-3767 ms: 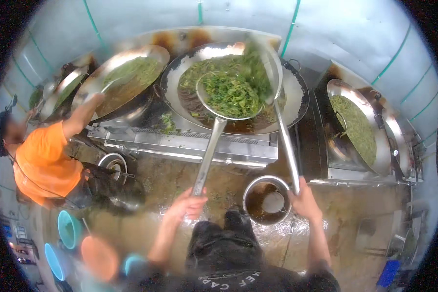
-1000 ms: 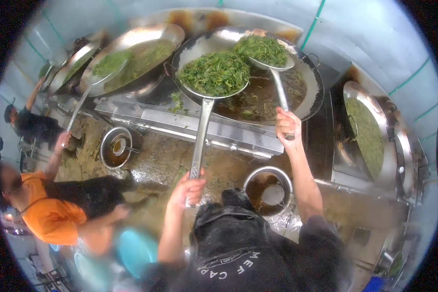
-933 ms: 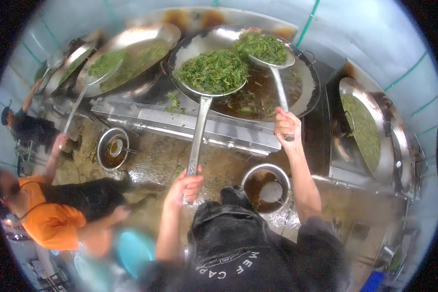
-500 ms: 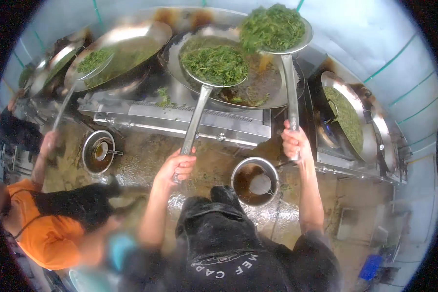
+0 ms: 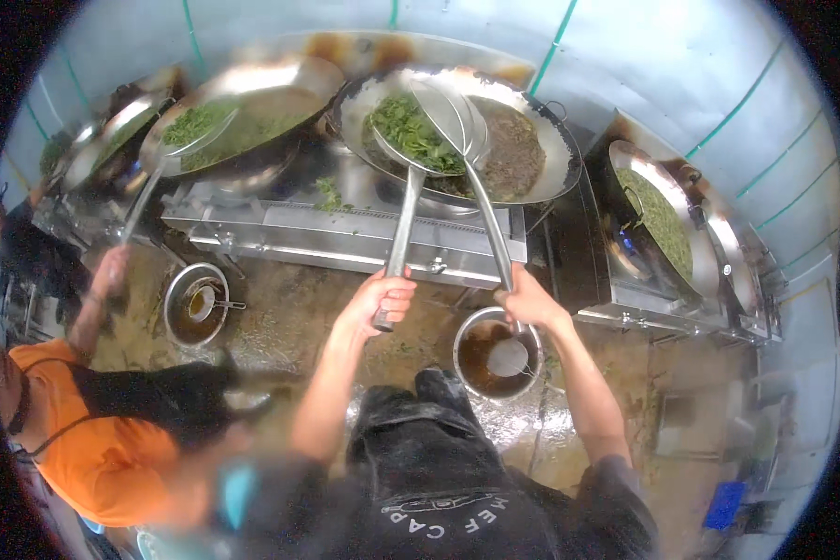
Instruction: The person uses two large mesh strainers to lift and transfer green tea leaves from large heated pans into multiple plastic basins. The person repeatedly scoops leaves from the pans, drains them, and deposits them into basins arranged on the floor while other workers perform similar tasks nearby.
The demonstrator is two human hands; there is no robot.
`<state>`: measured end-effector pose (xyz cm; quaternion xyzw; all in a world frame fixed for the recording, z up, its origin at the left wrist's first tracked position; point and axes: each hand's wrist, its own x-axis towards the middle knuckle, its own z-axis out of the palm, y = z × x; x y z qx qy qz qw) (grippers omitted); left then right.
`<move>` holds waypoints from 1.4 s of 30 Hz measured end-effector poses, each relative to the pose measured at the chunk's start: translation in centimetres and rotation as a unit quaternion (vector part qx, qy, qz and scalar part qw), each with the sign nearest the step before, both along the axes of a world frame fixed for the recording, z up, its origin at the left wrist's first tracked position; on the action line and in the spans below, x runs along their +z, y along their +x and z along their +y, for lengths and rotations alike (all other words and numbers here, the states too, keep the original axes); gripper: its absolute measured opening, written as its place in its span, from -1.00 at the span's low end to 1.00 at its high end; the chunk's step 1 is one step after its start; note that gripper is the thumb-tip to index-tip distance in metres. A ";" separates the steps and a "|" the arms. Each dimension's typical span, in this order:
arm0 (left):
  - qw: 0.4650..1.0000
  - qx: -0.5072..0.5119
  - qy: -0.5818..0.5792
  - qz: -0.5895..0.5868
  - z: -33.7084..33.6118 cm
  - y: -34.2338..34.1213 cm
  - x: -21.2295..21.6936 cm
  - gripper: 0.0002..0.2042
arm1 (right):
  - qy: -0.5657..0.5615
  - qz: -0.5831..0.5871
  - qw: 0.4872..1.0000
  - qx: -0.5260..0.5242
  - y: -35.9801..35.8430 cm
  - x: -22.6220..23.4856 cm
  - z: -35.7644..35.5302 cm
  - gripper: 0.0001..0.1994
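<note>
Steel cooking range (image 5: 345,238) against a pale wall, fitted with 4 woks: the central wok (image 5: 532,131) is seen to hold dark liquid and chopped greens, the wok to its left (image 5: 271,93) greens, the right-hand wok (image 5: 667,219) greens too. Over the central wok a long-handled skimmer (image 5: 411,135) loaded with greens is gripped by the closed fingers of the left hand (image 5: 383,299), and a ladle (image 5: 453,117), tilted edge-on, is clasped by the right hand (image 5: 527,299). Below, a pot (image 5: 495,353) of brown liquid stands between the range and the person's legs; a second pot (image 5: 196,303) stands left, beside a co-worker in orange (image 5: 93,439) holding another skimmer (image 5: 191,140).
</note>
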<state>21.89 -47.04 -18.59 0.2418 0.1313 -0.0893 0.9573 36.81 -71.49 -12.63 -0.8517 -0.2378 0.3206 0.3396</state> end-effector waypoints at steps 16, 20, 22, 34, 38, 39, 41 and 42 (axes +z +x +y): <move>0.955 0.015 -0.259 -0.147 -3.8 1.3 -5.3 -0.84 | -0.003 -0.074 0.997 0.028 -4.8 -1.9 5.5 -0.49; 0.953 0.008 -0.265 -0.147 -3.2 1.2 -5.5 -0.82 | 0.161 0.054 0.984 -0.052 -2.5 2.0 4.1 -0.53; 0.951 -0.003 -0.266 -0.157 -3.1 1.2 -5.9 -0.82 | 0.198 0.055 0.977 -0.053 -2.2 2.8 3.1 -0.55; 0.970 -0.003 -0.200 -0.139 -2.7 0.3 -7.0 -0.81 | -0.143 -0.172 0.974 0.027 -2.2 -1.3 5.0 -0.41; 0.970 0.007 -0.211 -0.124 -2.6 0.7 -6.6 -0.80 | -0.096 -0.113 0.989 -0.013 -2.2 -1.7 4.5 -0.45; 0.971 0.013 -0.211 -0.115 -2.7 0.7 -6.7 -0.81 | -0.073 -0.151 0.985 -0.030 -0.9 -2.8 3.9 -0.48; 0.972 0.000 -0.198 -0.125 -2.5 0.6 -6.7 -0.81 | 0.023 -0.197 0.978 -0.064 1.4 -1.9 2.8 -0.56; 0.973 -0.003 -0.190 -0.130 -2.3 0.4 -6.8 -0.81 | 0.039 -0.126 0.985 -0.108 1.5 0.0 2.1 -0.59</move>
